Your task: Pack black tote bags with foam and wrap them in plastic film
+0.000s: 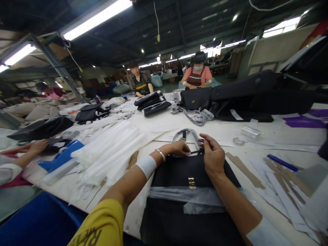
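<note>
A black handbag (174, 172) lies in front of me on the worktable, with a gold clasp (191, 183) on its flap. Clear plastic film (176, 194) is wrapped across its front below the clasp. Its carrying handle (188, 131), covered in plastic, arches up at the far edge. My left hand (180, 148) is closed at the handle's base, fingers on a short black strap (196, 151). At the other end of that strap, my right hand (214, 155) is bent with thumb and fingertips drawn together; what they pinch is too small to make out.
White foam sheets (110, 147) are heaped on the left, near a blue tape dispenser (61, 157) and another person's hand (38, 146). Card strips (279, 184) and a blue pen (282, 162) lie right. More black bags (196, 99) stand beyond; people work across the table.
</note>
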Tool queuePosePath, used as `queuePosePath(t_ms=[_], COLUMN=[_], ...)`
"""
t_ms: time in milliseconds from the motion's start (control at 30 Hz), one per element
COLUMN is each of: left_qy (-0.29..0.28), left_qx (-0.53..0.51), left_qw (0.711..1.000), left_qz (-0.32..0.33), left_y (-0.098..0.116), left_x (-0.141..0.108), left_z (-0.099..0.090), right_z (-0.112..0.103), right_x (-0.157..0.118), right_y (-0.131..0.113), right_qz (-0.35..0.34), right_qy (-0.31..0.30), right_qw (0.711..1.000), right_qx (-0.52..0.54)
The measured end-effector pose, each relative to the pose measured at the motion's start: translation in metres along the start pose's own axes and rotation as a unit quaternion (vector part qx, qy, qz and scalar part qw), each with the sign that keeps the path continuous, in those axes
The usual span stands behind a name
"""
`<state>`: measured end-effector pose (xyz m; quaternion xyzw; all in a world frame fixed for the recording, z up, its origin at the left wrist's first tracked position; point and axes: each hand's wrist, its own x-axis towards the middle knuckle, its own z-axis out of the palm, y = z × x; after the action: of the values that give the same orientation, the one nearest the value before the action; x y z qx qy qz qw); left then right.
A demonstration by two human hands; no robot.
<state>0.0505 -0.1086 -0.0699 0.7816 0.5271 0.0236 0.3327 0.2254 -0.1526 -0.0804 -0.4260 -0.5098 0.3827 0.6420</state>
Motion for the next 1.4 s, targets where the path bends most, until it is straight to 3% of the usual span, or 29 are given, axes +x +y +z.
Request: queuePosePath(t_ms=[300, 600, 767, 867, 967, 1033, 1133, 1200, 1267, 1400], left_qy=[-0.026, -0.075, -0.045, -0.049, 0.02, 0.055, -0.001, -0.045, -0.048, -0.054], left_qx=[-0.153, -0.095, -0.076, 0.01, 0.11, 0.116, 0.069, 0.072, 0.097, 0.097], left_qw=[0.987, 0.993, 0.995, 0.996, 0.991, 0.987, 0.99, 0.993, 0.994, 0.993], left_qz=[0.035, 0.014, 0.036, 0.075, 0.071, 0.1, 0.124, 0.078, 0.03, 0.039], left_y=[-0.005, -0.004, 0.007, 0.023, 0.038, 0.043, 0.038, 0.03, 0.021, 0.008], left_x=[-0.032, -0.025, -0.042, -0.053, -0.058, -0.056, -0.048, -0.039, -0.03, -0.023], left_z=[-0.009, -0.007, -0.017, -0.017, -0.014, -0.012, -0.006, 0.002, 0.01, 0.017], right_z=[-0.004, -0.004, -0.003, -0.002, -0.003, -0.003, -0.003, -0.003, -0.003, -0.004], right_x=[0.003, 0.004, 0.002, 0.001, -0.001, -0.002, -0.004, -0.004, -0.005, -0.005], right_y=[-0.003, 0.009, 0.006, 0.004, 0.003, 0.002, -0.001, -0.003, -0.003, 0.001], right_qz=[-0.077, -0.135, -0.155, -0.163, -0.162, -0.158, -0.148, -0.141, -0.129, -0.092], right_qy=[-0.044, -0.119, -0.119, -0.127, -0.138, -0.14, -0.139, -0.148, -0.173, -0.251], right_qw=[0.989, 0.956, 0.946, 0.933, 0.917, 0.912, 0.912, 0.909, 0.9, 0.853], right_qx=[-0.122, -0.231, -0.258, -0.295, -0.337, -0.352, -0.357, -0.364, -0.378, -0.449])
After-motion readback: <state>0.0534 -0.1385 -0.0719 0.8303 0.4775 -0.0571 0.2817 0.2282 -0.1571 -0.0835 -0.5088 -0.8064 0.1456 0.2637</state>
